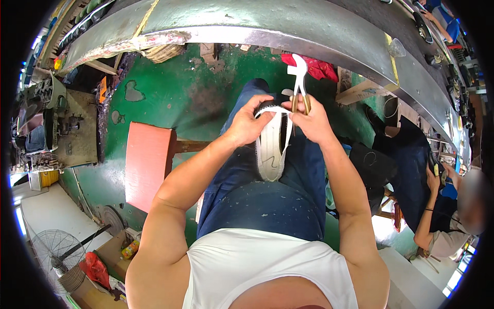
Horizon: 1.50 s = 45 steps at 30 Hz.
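A shoe (268,154) with a pale underside rests on my lap, sole up, its dark end pointing away from me. White strip (279,109) runs around its edge near the far end. My left hand (248,123) is closed on the shoe's far left edge, thumb against the strip. My right hand (313,122) is closed around pincers (299,72) with a bright metal head and brownish handles. Its thumb and fingertips also meet the strip at the shoe's right side. The pincers' head points away, above the fingers.
A long metal-topped bench (231,33) curves across the far side. On my left stand a reddish seat (149,159), a machine (67,123) and a fan (59,257). At the right sits another person (445,211) with hands on some item. Red cloth (321,69) lies under the bench.
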Available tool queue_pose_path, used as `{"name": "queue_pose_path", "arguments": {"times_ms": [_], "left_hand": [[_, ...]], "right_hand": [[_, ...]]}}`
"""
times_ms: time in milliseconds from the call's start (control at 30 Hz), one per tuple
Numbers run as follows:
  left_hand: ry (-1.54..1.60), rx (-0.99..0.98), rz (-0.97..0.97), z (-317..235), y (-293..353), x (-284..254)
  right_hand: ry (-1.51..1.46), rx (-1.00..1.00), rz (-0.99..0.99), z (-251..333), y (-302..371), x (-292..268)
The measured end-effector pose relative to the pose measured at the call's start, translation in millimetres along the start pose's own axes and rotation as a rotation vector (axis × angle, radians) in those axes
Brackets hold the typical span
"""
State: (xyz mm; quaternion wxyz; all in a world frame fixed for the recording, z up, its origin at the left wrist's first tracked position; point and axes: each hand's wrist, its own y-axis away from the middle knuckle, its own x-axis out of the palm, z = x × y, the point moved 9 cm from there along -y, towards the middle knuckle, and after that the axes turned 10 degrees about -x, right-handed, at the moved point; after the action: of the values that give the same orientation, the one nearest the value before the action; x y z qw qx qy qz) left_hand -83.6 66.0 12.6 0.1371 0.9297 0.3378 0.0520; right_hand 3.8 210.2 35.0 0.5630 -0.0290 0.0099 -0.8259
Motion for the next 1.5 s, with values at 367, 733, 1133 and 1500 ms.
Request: {"name": "queue_pose_path", "arguments": {"times_ms": [367,733,1133,1500], "left_hand": [[-0.151,-0.006,0.102,-28.9,17.3,15.4],[-0.348,-0.146,-0.021,23.8,55.5,0.5],[0.147,-0.626,0.470,39.8,51.1,33.3],[0.516,-0.558,0.477,75.2,39.9,71.3]], "right_hand": [[0.552,0.032,0.178,20.0,-19.5,15.6],[0.516,0.060,-0.001,-7.0,31.0,9.9],[0.608,0.360,-0.041,-40.8,117.4,0.7],[0.696,0.448,0.195,16.8,162.4,-50.2]]}}
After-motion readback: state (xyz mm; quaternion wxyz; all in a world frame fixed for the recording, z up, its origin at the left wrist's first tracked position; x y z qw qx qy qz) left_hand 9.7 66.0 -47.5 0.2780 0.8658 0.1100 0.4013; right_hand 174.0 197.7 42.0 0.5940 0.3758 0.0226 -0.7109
